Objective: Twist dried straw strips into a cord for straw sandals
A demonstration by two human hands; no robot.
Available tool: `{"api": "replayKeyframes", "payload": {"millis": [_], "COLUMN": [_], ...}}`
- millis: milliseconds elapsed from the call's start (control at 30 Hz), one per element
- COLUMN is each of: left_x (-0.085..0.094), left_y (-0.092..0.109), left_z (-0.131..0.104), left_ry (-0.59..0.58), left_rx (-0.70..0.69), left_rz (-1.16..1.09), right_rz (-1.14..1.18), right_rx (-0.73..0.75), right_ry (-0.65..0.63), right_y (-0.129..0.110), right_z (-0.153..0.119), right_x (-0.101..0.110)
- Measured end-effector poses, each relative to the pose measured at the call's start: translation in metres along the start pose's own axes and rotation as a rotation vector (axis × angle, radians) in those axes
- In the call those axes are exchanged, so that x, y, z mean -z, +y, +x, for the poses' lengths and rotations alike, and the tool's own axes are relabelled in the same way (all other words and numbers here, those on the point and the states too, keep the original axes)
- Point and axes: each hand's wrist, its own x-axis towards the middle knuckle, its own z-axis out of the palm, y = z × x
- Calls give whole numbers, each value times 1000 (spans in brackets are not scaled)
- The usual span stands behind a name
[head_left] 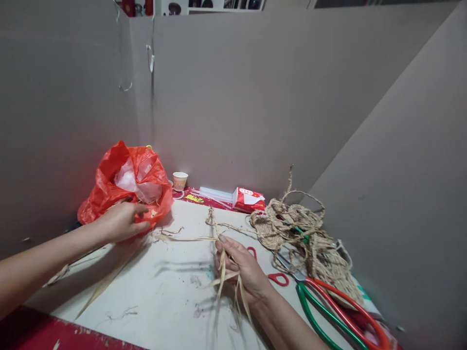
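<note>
My left hand (126,221) is at the front of a red plastic bag (105,170), thumb and fingers apart, with nothing visible between them. White plastic shows inside the bag's mouth. Over the middle of the board, my right hand (246,267) pinches several pale dry straw strips (222,272) at the end of a thin braided cord (235,227). Some strips hang below the fingers, and one stretches left toward the bag. The cord runs right to a heap of coiled straw braid (272,228). A long loose strip (105,284) lies below my left forearm.
Large scissors (306,282) with red and green handles lie at right, beside small red-handled scissors (279,279). Along the back stand a paper cup (180,181), clear plastic sticks (215,194) and a red tissue pack (248,199). Grey partitions (233,107) enclose the white board (164,301).
</note>
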Motion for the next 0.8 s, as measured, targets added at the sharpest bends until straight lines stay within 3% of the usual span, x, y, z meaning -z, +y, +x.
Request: {"api": "replayKeyframes", "payload": {"millis": [33, 100, 167, 267, 333, 467, 633, 800], "left_x": [-1, -8, -23, -55, -74, -94, -107, -114], "left_y": [13, 42, 68, 95, 102, 101, 91, 84], "left_z": [-2, -3, -2, 2, 5, 7, 5, 6], "left_ry": [77, 47, -198, -563, -704, -634, -507, -590], "left_rx": [-27, -55, 7, 92, 175, 211, 67, -2], "left_rz": [-101, -349, -667, -939, -1036, -1101, -1062, -1097], "right_rz": [-17, -53, -94, -169, -211, -262, -389, -532], "right_rx": [-13, -39, -54, -52, -61, -114, -171, -176], "right_ry": [-10, -26, -29, -26, -40, -88, -97, -80], "right_y": [2, 7, 11, 14, 14, 11, 10, 11], "right_z": [0, -1, -2, -3, -3, -4, -5, -5], "right_x": [-1, -2, -4, -4, -4, -3, -2, 1]}}
